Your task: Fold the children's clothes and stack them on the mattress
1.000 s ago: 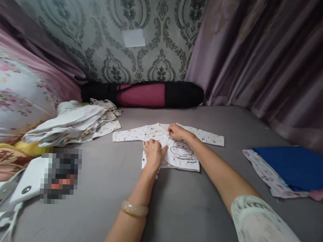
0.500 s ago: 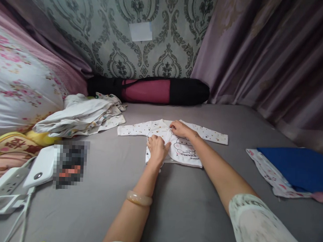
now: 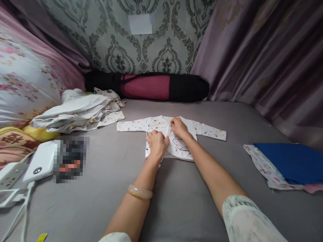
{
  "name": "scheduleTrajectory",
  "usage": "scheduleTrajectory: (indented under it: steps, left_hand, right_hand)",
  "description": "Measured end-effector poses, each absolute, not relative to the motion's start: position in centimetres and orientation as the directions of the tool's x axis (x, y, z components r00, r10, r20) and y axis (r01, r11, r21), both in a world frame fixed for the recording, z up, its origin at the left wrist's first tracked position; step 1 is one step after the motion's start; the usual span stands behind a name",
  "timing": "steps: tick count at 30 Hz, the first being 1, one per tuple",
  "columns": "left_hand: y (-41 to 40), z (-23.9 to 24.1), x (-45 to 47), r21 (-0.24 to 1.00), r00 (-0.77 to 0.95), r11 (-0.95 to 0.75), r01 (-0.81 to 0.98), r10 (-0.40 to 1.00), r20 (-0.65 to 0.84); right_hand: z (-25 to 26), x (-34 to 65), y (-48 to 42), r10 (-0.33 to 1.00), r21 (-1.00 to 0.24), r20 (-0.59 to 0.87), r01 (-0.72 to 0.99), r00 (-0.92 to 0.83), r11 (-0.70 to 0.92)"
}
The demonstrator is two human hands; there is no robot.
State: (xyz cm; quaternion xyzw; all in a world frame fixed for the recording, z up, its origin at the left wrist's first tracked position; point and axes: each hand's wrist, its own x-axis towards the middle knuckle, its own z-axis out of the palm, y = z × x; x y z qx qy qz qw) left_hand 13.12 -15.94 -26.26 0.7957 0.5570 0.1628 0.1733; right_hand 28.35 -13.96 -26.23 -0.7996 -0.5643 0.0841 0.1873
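A small white baby shirt [image 3: 176, 149] lies with both sleeves spread out. Tiny motifs dot its sleeves, and a cartoon drawing with lettering is on the right front panel. My right hand [image 3: 179, 127] pinches the shirt's front edge below the neckline, thumb and fingers pressed together on the cloth. Over the left front panel rests my left hand [image 3: 158, 144], fingers bent and apart, with its thumb close to the front edge. My right forearm covers part of the print and the lower right hem.
Rumpled white clothes [image 3: 79, 111] lie at the left, near a floral pillow [image 3: 22, 81]. A power strip [image 3: 8, 177] and white power bank [image 3: 40, 161] with cables sit front left. Folded blue cloth [image 3: 292, 162] lies right. A black and pink long bag [image 3: 145, 87] lies along the wall.
My right hand still pinches the shirt's front edge, which now looks slightly raised. My left thumb has drawn nearer to that edge. The whole view has shifted slightly.
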Motion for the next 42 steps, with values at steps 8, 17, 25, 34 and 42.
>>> scheduleTrajectory:
  steps: [8, 17, 25, 34, 42]
  left_hand:
    - [-16.8, -26.0, 13.2, 0.361, 0.384, -0.382, 0.851, 0.921, 0.069]
    - [-17.4, -25.8, 13.7, 0.278, 0.568, -0.622, 0.732, 0.782, 0.257]
    - [-17.5, -28.2, 14.3, 0.218, 0.679, -0.676, 0.704, 0.731, 0.072]
    - [-17.7, -28.1, 13.8, 0.157, 0.694, -0.689, 0.708, 0.719, 0.029]
    - [-19.3, -27.8, 9.6, 0.105, 0.733, -0.737, 0.668, 0.676, 0.076]
  right_hand:
    - [-28.6, 25.8, -14.9, 0.881, -0.256, 0.267, 0.910, 0.390, -0.326]
    - [-27.5, 26.7, -15.7, 0.925, -0.342, 0.202, 0.908, 0.321, -0.241]
    - [-28.0, 29.6, -19.8, 0.948, -0.256, 0.105, 0.930, 0.299, -0.265]
    - [-27.8, 29.2, -21.2, 0.973, -0.159, 0.039, 0.963, 0.229, -0.220]
    - [-27.3, 27.0, -25.8, 0.992, -0.185, -0.025, 0.975, 0.122, -0.125]
